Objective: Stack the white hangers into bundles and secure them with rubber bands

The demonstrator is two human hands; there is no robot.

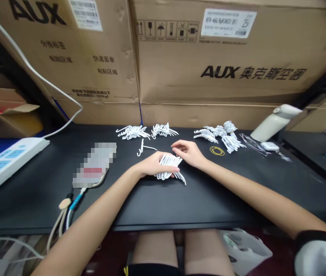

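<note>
A row of white hooks (169,163), lined up side by side, is gripped in my left hand (151,164), with the thumb laid across the front. Some curved ends stick out below and to the right. My right hand (190,154) is just beyond the bundle's upper right end, fingers loosely bent and apart, with nothing visible in them. Behind my left hand, one or two loose white hooks (141,148) lie on the black table (163,209). Farther back are two piles of hooks (134,132) (164,130), and a group of bundled hooks (220,134) lies to the right.
Yellow rubber bands (217,150) lie right of my right hand. Glasses (254,144), a tilted white bottle (274,123) and a small white case (270,146) are farther right. To the left are a phone (95,165) with cables and a power strip (10,159). Large cartons (174,80) stand behind.
</note>
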